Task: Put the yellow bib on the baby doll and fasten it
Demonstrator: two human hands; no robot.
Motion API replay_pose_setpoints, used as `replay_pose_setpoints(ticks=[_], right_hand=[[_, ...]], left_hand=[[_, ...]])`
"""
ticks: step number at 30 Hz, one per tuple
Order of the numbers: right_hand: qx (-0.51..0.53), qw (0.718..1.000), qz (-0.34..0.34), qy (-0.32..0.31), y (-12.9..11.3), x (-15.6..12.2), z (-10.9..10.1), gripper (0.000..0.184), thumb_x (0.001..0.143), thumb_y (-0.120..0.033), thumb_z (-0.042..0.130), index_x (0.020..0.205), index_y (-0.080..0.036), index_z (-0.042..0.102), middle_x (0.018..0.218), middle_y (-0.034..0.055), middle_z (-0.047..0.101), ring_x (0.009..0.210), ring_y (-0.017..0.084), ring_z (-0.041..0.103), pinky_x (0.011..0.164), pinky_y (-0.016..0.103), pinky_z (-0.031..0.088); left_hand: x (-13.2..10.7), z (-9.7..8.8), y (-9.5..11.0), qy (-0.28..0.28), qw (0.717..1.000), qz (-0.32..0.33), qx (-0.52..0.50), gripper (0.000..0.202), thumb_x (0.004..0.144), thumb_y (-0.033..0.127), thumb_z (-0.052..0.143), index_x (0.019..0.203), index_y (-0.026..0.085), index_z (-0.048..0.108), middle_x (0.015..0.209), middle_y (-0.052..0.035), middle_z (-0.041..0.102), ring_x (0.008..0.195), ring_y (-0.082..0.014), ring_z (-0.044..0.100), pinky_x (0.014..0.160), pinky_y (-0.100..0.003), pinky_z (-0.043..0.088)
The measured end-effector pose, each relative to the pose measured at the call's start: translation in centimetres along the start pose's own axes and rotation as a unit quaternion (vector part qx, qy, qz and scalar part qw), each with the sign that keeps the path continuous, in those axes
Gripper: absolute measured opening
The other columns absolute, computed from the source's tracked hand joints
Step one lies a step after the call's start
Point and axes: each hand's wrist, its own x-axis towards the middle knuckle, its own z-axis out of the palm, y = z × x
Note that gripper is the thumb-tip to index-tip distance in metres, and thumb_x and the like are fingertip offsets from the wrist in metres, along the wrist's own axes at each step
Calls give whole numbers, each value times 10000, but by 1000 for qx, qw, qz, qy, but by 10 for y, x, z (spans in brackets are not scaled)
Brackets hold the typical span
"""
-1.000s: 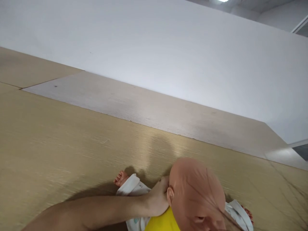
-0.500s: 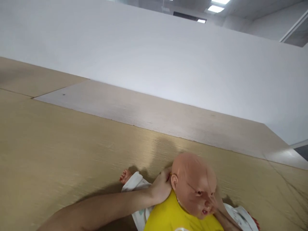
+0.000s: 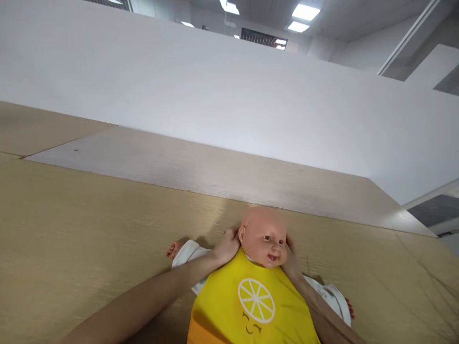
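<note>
A baby doll [image 3: 263,227] lies face up on the wooden surface, its bald head turned slightly to the right. Over its chest spreads a yellow bib [image 3: 222,286] with a white citrus slice and a smiling face printed on it. My left hand [image 3: 227,246] is closed at the neck edge of the bib, beside the doll's ear. On the other side, my right hand [image 3: 291,260] reaches round behind the neck, mostly hidden by the head. The fingertips of both hands, and the bib's ends behind the neck, are out of sight. White sleeves [image 3: 188,253] cover the doll's outstretched arms.
The wooden tabletop [image 3: 89,229] runs across the view, with a paler board [image 3: 215,162] along its far side. Behind that stands a low white partition [image 3: 215,91]. Ceiling lights [image 3: 304,12] show beyond it.
The view has shifted, so the doll sits further left and higher, and more of the bib shows, including its print. The doll's head looks more upright. Both hands stay at the neck.
</note>
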Motion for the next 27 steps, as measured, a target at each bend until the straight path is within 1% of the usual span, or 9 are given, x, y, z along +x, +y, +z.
replay_pose_setpoints(ticks=[2,4,8,13,17,21,23,24,27], right_hand=[[21,999,9,-24,0,6,9,230,590,-425,727,706,-228,698,760,28,712,734,188,635,699,303,535],[38,999,10,-27,2,10,14,255,578,-427,754,727,-232,687,780,6,708,758,184,625,719,294,522],[65,997,6,-40,7,10,15,263,637,-432,750,680,-212,613,719,-23,666,707,160,582,687,278,488],[16,998,-7,-68,-2,5,16,275,726,-450,665,726,-181,613,718,0,656,718,169,569,690,285,471],[-122,987,-72,-79,-13,6,11,296,807,-461,539,726,-180,579,698,35,642,706,196,569,656,304,447],[-261,945,-181,-74,-14,13,3,324,894,-438,422,814,-177,595,753,70,663,714,217,606,676,326,450],[-284,929,-225,-72,-12,17,0,347,912,-421,397,915,-161,627,840,99,696,778,231,641,709,336,469],[-282,927,-235,-72,-11,18,0,357,916,-410,394,966,-153,636,888,111,709,814,236,655,724,340,478],[-256,936,-231,-74,-10,20,0,350,924,-387,394,1008,-162,648,925,108,726,826,233,668,706,338,486]], left_hand=[[8,-7,-5,13,999,-7,35,321,763,169,437,887,169,733,936,-47,796,979,-257,692,894,-333,514],[12,-11,-8,26,997,-21,65,293,749,178,449,845,165,726,953,-85,796,964,-268,699,864,-331,522],[8,-13,-9,50,992,-46,105,302,778,221,423,850,173,712,985,-108,790,979,-275,702,866,-342,519],[1,-13,-7,65,991,-51,103,312,835,294,398,906,171,676,1035,-136,774,1008,-284,698,890,-360,515],[-1,-14,-7,66,988,-58,123,337,873,310,359,909,159,658,1036,-174,762,1004,-297,692,883,-380,512],[-1,-14,-7,59,984,-86,146,342,852,243,359,965,137,664,1101,-199,746,1039,-299,685,898,-381,503],[-1,-14,-8,56,984,-89,142,355,847,219,366,1005,133,672,1136,-186,741,1073,-286,680,925,-363,497],[-1,-14,-9,55,984,-93,141,357,846,206,370,1017,136,675,1144,-176,742,1082,-278,679,931,-354,496],[-1,-13,-9,52,981,-111,147,338,840,165,386,1013,146,676,1128,-151,751,1080,-257,683,925,-331,500]])
